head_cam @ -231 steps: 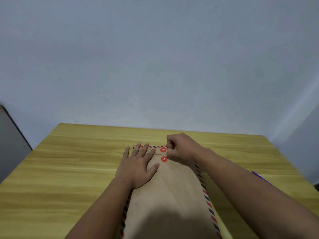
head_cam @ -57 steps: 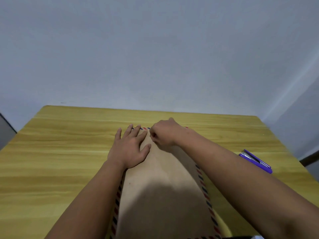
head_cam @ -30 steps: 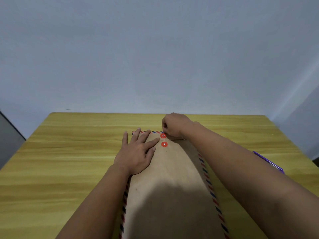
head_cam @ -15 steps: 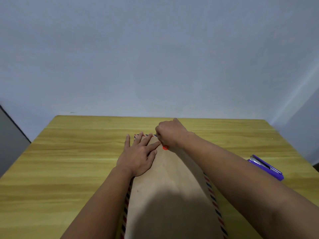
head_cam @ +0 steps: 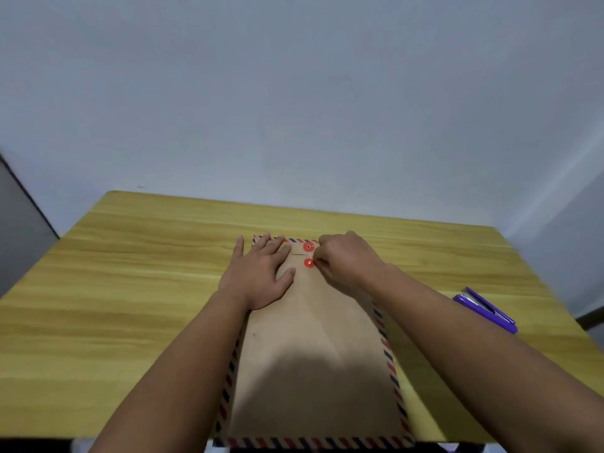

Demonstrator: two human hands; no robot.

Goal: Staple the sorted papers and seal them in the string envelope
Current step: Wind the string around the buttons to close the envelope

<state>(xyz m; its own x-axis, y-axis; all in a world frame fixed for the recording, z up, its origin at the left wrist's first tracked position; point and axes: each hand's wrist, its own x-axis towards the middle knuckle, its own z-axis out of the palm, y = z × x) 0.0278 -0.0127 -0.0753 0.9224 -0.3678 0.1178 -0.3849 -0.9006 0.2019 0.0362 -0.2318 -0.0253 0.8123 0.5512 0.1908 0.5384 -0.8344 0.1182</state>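
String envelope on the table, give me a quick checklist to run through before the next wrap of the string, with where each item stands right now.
1. Envelope lies flat on the table: ok.
2. Left hand rests flat on the envelope near its top, steadying it: ok.
3. Both red discs, upper and lower, uncovered: ok.
4. Right hand pinches the string beside the lower disc: ok on position; the string itself is too thin to follow.
5. Number of turns already wound: cannot tell.
6. Papers stapled and inside: cannot tell; the purple stapler lies aside at the right.
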